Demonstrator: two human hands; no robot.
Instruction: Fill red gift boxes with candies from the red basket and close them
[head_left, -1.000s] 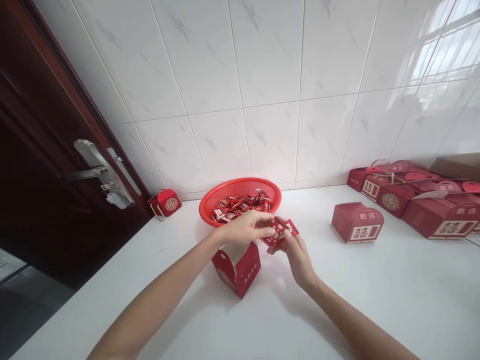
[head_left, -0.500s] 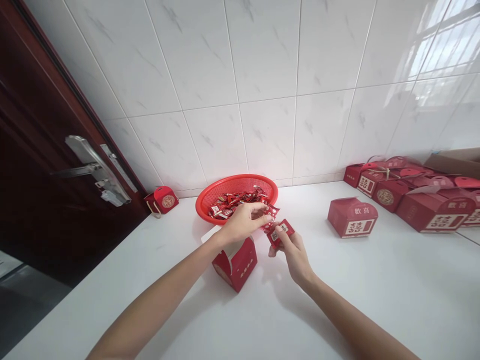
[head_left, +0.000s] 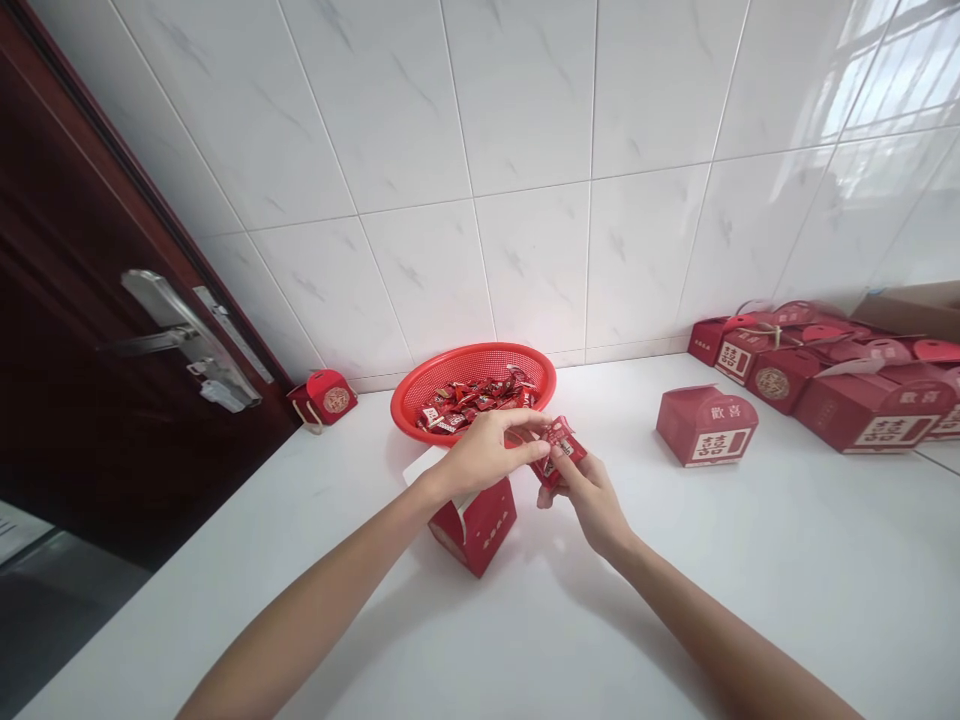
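Note:
My right hand [head_left: 589, 495] is closed on red candy packets [head_left: 562, 452], pinched between thumb and fingers. From the left, my left hand [head_left: 495, 450] reaches over to them, its thumb and fingers closed on a red packet at their edge. Below my left hand stands a red box [head_left: 491, 530] with its white-lined top flaps raised; my hand and wrist hide part of its opening. Just behind the hands, a red plastic basket [head_left: 401, 405] holds many small wrapped candies [head_left: 469, 400].
One closed red box [head_left: 705, 430] stands to the right. Several more red boxes [head_left: 840, 400] crowd the back right by a cardboard box [head_left: 922, 308]. A small red box [head_left: 330, 398] sits at the back left, near a dark door [head_left: 67, 300]. A tiled wall runs behind.
My left hand has brought its packet right against those in my right hand, so they now overlap. The view has shifted slightly.

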